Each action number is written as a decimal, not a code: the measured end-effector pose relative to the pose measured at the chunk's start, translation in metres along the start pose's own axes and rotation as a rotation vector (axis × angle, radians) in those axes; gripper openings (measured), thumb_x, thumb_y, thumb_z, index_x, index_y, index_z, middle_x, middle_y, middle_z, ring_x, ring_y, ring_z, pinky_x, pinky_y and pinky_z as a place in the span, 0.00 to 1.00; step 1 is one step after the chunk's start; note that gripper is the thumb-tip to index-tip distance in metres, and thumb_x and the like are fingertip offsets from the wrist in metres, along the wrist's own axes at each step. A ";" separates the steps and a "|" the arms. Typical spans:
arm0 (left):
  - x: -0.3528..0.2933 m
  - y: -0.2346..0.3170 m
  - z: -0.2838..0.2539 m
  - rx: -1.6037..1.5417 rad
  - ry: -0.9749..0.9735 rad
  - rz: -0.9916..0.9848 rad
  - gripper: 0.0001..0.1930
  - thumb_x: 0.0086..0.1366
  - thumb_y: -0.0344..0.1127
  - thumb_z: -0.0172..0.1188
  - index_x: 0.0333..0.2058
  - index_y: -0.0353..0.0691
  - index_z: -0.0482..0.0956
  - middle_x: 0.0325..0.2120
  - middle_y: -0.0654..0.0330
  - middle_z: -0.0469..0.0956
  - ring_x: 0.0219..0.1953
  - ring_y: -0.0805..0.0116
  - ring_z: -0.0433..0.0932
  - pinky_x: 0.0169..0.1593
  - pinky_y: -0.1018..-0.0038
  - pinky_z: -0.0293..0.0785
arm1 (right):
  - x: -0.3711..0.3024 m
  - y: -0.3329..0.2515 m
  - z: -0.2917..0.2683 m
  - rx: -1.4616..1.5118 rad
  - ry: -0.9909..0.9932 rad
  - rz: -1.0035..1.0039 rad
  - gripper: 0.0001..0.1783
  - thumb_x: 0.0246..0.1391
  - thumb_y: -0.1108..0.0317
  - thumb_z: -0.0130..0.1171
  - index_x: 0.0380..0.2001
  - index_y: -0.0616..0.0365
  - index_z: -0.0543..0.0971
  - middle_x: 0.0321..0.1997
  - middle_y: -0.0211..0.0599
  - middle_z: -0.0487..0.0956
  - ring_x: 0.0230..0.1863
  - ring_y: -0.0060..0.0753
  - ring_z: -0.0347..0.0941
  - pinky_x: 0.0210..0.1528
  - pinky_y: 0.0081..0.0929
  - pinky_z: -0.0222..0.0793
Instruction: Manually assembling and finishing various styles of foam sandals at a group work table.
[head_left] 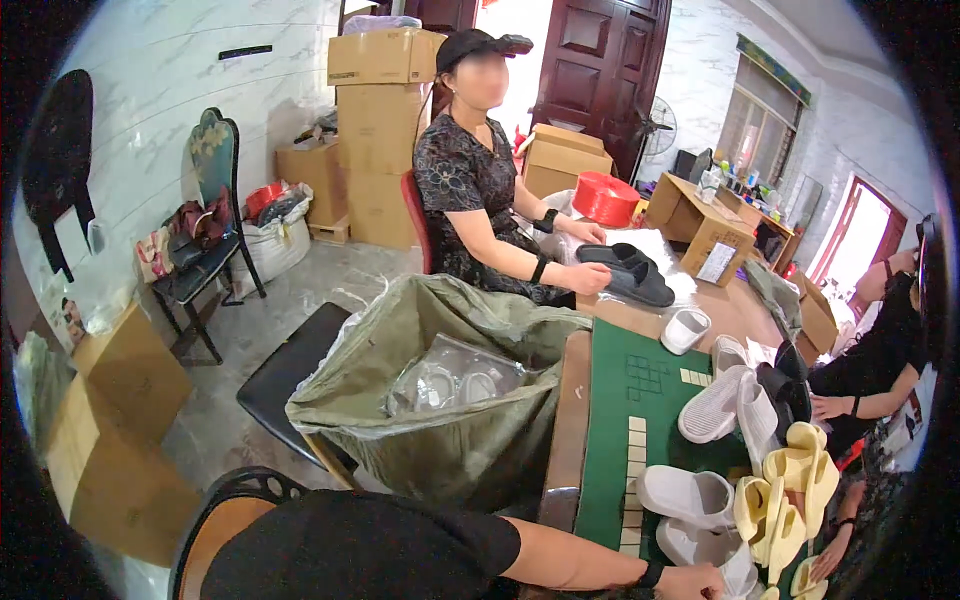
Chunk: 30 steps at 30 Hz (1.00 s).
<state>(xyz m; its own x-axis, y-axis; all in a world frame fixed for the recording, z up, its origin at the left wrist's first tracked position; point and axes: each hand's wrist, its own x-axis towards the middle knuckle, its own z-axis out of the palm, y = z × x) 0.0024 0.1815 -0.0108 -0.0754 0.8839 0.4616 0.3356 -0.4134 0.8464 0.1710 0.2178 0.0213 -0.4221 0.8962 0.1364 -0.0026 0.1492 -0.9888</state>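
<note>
My left arm, in a black sleeve with a dark wristband, reaches rightward along the lower edge. My left hand [690,582] is closed, its fingers curled at a light grey slipper [705,545]; the lower edge cuts the hand off in part. Another light grey slipper [685,495] lies just beyond it on the green table mat [605,400]. To the right is a pile of pale yellow slippers [820,475]. White slippers [712,408] and dark ones lie farther up the table. My right hand is not in view.
An open olive sack [350,420] holding bagged slippers stands left of the table. Across from me a seated person [480,200] handles dark slippers [630,275]. Other people's hands [835,405] are at the right. Cardboard boxes [375,130] and a chair [210,230] stand behind.
</note>
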 end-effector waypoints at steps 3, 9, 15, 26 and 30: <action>0.000 -0.011 0.010 0.002 0.048 0.042 0.08 0.65 0.33 0.61 0.31 0.32 0.80 0.22 0.55 0.79 0.24 0.65 0.76 0.32 0.65 0.72 | -0.003 -0.006 0.005 -0.040 0.019 -0.049 0.12 0.61 0.67 0.64 0.38 0.67 0.79 0.35 0.36 0.78 0.34 0.27 0.71 0.36 0.25 0.69; 0.001 -0.005 0.007 -0.026 0.028 0.066 0.09 0.65 0.34 0.60 0.33 0.33 0.81 0.26 0.54 0.81 0.27 0.64 0.78 0.34 0.66 0.74 | -0.008 -0.007 0.000 -0.030 0.095 -0.030 0.14 0.60 0.64 0.65 0.36 0.66 0.79 0.34 0.35 0.77 0.34 0.27 0.71 0.34 0.25 0.68; -0.001 -0.003 0.006 0.008 0.060 0.083 0.09 0.64 0.35 0.60 0.36 0.34 0.81 0.29 0.54 0.82 0.29 0.63 0.79 0.35 0.65 0.74 | -0.004 -0.006 -0.002 -0.030 -0.048 0.011 0.13 0.60 0.64 0.65 0.34 0.64 0.78 0.32 0.32 0.76 0.31 0.25 0.69 0.33 0.24 0.67; 0.003 -0.019 0.012 -0.057 0.062 0.071 0.09 0.65 0.35 0.60 0.36 0.33 0.81 0.27 0.54 0.82 0.27 0.65 0.79 0.34 0.67 0.75 | -0.003 -0.002 0.002 0.057 0.010 0.030 0.10 0.59 0.68 0.66 0.36 0.63 0.77 0.32 0.35 0.78 0.31 0.25 0.72 0.33 0.23 0.70; 0.004 -0.017 0.014 -0.069 0.049 0.031 0.10 0.65 0.35 0.60 0.35 0.33 0.81 0.27 0.54 0.82 0.27 0.65 0.80 0.34 0.67 0.76 | 0.000 0.003 -0.003 0.090 0.051 0.046 0.09 0.60 0.69 0.65 0.36 0.63 0.77 0.32 0.34 0.78 0.32 0.26 0.72 0.35 0.24 0.71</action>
<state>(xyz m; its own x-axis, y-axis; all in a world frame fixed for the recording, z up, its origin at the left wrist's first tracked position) 0.0093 0.1946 -0.0268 -0.1126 0.8594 0.4987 0.2727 -0.4559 0.8472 0.1738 0.2196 0.0180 -0.3770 0.9216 0.0918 -0.0665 0.0720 -0.9952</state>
